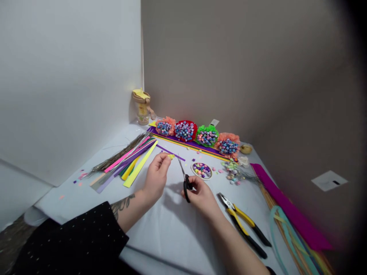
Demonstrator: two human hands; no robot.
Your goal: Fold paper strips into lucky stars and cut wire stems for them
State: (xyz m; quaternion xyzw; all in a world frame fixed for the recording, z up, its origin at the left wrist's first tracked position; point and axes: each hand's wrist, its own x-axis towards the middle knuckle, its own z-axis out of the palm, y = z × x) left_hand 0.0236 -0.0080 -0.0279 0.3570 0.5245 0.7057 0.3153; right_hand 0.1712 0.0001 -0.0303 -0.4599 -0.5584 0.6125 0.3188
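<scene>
Your left hand (156,179) pinches a small yellow paper strip (171,156), one end hidden in the pinch; your right hand (201,196) grips black-handled scissors (186,184), partly hidden, near the strip.

**Head-worn view, looking forward and down at a table corner**

From just above and behind the left hand (156,179) and right hand (202,196), the camera faces the far corner, where a white wall (65,76) meets a grey wall (229,65). The hands are close, at lower middle; the white table covering (169,244) stretches away from them.
</scene>
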